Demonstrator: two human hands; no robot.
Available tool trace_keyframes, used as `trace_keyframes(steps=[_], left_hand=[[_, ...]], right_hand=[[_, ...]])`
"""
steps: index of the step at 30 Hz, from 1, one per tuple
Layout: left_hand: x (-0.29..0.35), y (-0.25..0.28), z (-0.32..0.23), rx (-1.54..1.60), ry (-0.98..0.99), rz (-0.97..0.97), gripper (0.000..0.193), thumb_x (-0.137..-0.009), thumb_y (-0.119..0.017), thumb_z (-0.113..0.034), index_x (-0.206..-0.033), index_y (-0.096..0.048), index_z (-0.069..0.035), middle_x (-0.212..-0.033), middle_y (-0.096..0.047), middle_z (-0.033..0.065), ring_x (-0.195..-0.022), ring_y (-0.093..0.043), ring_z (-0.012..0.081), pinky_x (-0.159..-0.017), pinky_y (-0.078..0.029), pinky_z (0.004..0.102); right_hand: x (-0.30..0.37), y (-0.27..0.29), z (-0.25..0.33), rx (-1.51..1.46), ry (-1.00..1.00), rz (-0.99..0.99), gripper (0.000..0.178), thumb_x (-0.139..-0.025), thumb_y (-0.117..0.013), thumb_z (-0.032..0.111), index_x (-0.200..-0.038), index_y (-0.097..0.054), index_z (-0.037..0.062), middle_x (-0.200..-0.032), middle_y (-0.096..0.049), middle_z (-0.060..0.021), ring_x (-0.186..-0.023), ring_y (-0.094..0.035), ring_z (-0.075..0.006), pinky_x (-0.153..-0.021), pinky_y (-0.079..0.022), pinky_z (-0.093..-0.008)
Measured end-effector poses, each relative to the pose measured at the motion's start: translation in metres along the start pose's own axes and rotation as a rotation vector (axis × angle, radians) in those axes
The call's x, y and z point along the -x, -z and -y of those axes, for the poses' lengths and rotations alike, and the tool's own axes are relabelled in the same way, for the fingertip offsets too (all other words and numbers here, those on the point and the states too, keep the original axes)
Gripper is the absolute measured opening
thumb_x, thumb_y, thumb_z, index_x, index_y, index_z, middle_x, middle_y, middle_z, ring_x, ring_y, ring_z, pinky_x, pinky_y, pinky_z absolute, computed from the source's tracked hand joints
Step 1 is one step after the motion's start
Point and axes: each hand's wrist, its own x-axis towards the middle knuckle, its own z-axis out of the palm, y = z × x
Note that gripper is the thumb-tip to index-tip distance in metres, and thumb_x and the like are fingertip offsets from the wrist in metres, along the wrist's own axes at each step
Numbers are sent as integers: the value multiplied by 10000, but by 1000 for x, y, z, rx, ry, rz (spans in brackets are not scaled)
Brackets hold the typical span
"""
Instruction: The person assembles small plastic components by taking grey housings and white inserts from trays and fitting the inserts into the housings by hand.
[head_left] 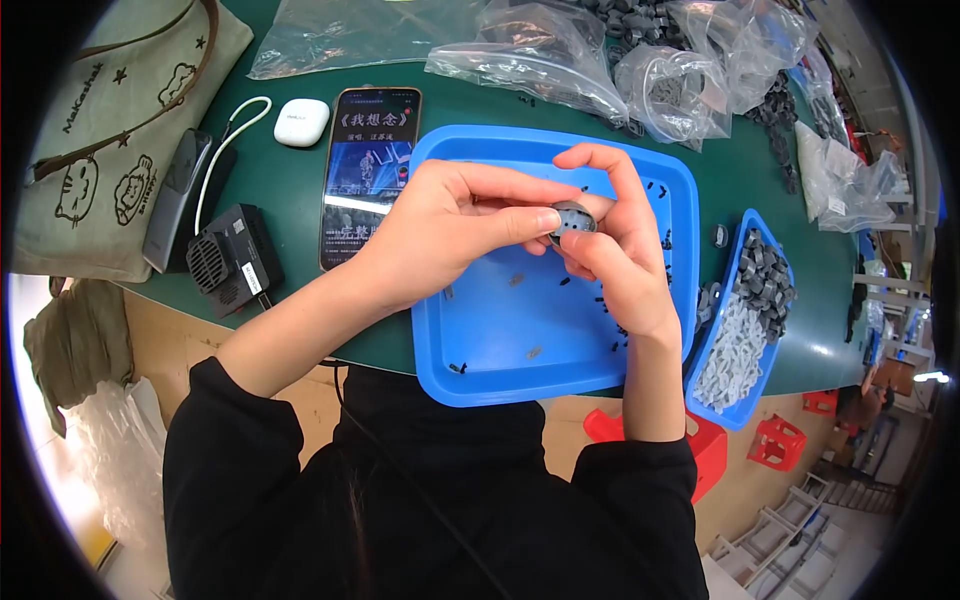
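Note:
Over a blue tray [480, 345], my two hands meet around a small round dark-grey plastic part [573, 222] with little holes in its face. The thumb and fingers of my left hand [455, 215] pinch its left side. My right hand [625, 255] grips it from the right, thumb pressed at its lower edge and index finger raised above. Small black pieces [655, 190] lie scattered in the tray, mostly toward the right, with a few clear bits [534, 353] near the front. My fingers partly cover the round part.
A narrow blue bin [740, 412] holds dark-grey and light-grey plastic parts at right. Clear bags [530, 65] and loose dark parts lie along the back. A phone [345, 180], white earbud case [301, 122], black fan-like device [235, 260] and canvas bag [120, 130] sit left. Red stools [777, 443] stand beyond.

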Motion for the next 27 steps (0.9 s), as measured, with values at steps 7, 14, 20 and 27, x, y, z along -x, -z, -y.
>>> trace_keyframes(steps=[7,14,20,27], left_hand=[[0,1,1,-3,9,8,231,-846,-602,-40,-1065,-636,23,-902,-639,87,-738,-593,126,-708,-496,240],[1,2,3,-4,-43,-16,216,-842,-606,-28,-1049,-632,30,-926,-644,103,-746,-599,130,-697,-501,244],[0,1,2,11,-51,-15,220,-839,-614,-28,-1049,-626,35,-965,-645,109,-768,-608,137,-721,-506,248],[0,-1,8,28,-85,-15,206,-840,-613,-27,-1037,-623,35,-946,-648,116,-817,-624,145,-757,-516,258]], right_hand=[[-1,1,3,35,-49,65,472,-747,-460,-54,-1199,-352,32,-804,-619,-70,-747,-540,-64,-678,-435,-215],[-2,4,-1,29,-8,40,448,-765,-485,-35,-1193,-369,24,-788,-619,-75,-709,-544,-73,-628,-428,-199],[-1,6,-1,-66,-3,66,426,-784,-489,17,-1200,-396,20,-725,-616,-57,-674,-522,-57,-577,-381,-171],[-2,1,-5,247,118,-53,387,-761,-501,-18,-1138,-419,15,-679,-616,-23,-628,-494,-20,-545,-373,-162]])
